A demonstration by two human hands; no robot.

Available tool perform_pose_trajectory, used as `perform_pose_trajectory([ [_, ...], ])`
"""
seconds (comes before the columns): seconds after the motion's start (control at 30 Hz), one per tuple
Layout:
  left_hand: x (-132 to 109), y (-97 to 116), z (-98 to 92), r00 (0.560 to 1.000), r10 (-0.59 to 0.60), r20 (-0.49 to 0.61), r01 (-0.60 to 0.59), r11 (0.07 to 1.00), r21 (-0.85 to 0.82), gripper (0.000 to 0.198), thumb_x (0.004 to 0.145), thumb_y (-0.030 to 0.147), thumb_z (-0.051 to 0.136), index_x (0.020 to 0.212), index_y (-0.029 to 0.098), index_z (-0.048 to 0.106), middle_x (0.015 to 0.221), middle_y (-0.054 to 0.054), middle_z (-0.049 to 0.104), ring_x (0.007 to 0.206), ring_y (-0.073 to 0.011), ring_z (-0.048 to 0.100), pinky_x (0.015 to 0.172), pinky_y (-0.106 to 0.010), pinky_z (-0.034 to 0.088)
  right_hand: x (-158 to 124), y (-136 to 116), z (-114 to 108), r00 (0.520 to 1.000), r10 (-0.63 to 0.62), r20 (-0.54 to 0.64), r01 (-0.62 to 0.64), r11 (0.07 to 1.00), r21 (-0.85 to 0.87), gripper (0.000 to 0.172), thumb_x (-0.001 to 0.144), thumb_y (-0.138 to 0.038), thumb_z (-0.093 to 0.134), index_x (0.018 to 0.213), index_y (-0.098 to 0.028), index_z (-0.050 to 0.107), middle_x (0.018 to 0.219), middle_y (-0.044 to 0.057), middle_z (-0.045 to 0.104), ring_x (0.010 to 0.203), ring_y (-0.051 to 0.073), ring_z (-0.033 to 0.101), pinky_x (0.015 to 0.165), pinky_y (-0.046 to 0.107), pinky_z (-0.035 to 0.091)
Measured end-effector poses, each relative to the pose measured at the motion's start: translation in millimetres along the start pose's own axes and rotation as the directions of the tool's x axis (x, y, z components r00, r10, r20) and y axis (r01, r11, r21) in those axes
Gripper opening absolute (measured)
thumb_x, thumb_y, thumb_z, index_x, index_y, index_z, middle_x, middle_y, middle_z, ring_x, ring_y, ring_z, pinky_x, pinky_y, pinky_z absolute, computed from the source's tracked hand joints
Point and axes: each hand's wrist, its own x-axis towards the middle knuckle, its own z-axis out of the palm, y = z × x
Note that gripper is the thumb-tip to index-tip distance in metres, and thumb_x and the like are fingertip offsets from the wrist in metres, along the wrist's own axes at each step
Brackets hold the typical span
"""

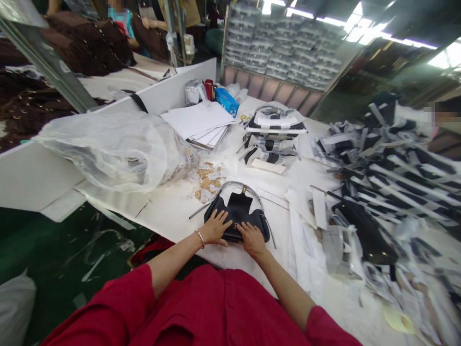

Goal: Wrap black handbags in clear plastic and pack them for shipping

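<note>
A black handbag (240, 207) lies on the white table (162, 211) in front of me, its flap spread away from me and its wrapped handle arching beyond it. My left hand (216, 228) rests flat on the bag's left part with fingers spread. On the right part of the bag lies my right hand (252, 238), fingers also apart, close to a small gold clasp. Neither hand is gripping anything. Just past the bag is a scatter of tan tags (209, 181).
A clear plastic bag (144, 149) spreads over the left side. White sheets (201, 120), a blue box (226, 102) and wrapped bags (275, 120) lie farther back. Many wrapped black bags (406, 168) are piled right. People stand in the background.
</note>
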Motion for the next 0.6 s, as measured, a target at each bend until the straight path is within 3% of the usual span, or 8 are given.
perform_pose_trajectory([
  [0.1,2,7,2.7,0.999,-0.042,0.017,0.041,0.999,0.025,0.072,0.077,0.055,0.07,0.14,0.027,0.049,0.151,-0.02,0.039,0.138,-0.0401,0.036,0.107,-0.066,0.029,-1,1,9,0.999,-0.009,-0.042,0.007,0.999,-0.033,0.056,0.09,-0.016,0.043,0.145,-0.029,0.043,0.146,0.009,0.05,0.133,0.029,0.045,0.106,0.048,0.037],
  [0.17,2,13,9.1,0.997,-0.074,-0.029,0.076,0.995,0.057,0.054,0.087,0.038,0.062,0.139,0.031,0.049,0.151,-0.017,0.04,0.138,-0.0381,0.038,0.106,-0.067,0.031,-4,-1,18,0.994,0.001,-0.107,-0.008,0.998,-0.061,0.056,0.092,-0.013,0.037,0.145,-0.029,0.042,0.146,0.009,0.049,0.134,0.029,0.044,0.108,0.05,0.035],
  [0.27,-1,21,22.1,0.988,-0.095,-0.121,0.109,0.987,0.119,0.052,0.092,0.019,0.047,0.142,0.031,0.045,0.151,-0.014,0.041,0.139,-0.0352,0.038,0.107,-0.066,0.03,-7,-5,30,0.979,0.004,-0.203,-0.02,0.997,-0.076,0.058,0.092,-0.012,0.037,0.147,-0.029,0.039,0.148,0.01,0.046,0.138,0.031,0.04,0.111,0.055,0.029],
  [0.37,-4,25,30.1,0.984,-0.089,-0.157,0.112,0.982,0.149,0.055,0.091,0.014,0.043,0.144,0.029,0.043,0.152,-0.013,0.04,0.14,-0.035,0.036,0.109,-0.066,0.029,-9,-6,35,0.969,-0.002,-0.248,-0.017,0.997,-0.073,0.058,0.093,-0.013,0.037,0.148,-0.029,0.036,0.15,0.01,0.043,0.139,0.034,0.037,0.112,0.06,0.025],
  [0.6,-25,14,28.4,0.997,0.052,-0.048,-0.041,0.977,0.208,0.057,0.091,0.008,0.033,0.144,0.028,0.044,0.143,-0.014,0.051,0.132,-0.0337,0.048,0.106,-0.057,0.04,-24,-3,40,0.976,0.005,-0.217,-0.013,0.999,-0.037,0.051,0.099,-0.021,0.028,0.147,-0.034,0.037,0.151,0.002,0.043,0.14,0.033,0.036,0.113,0.059,0.024],
])
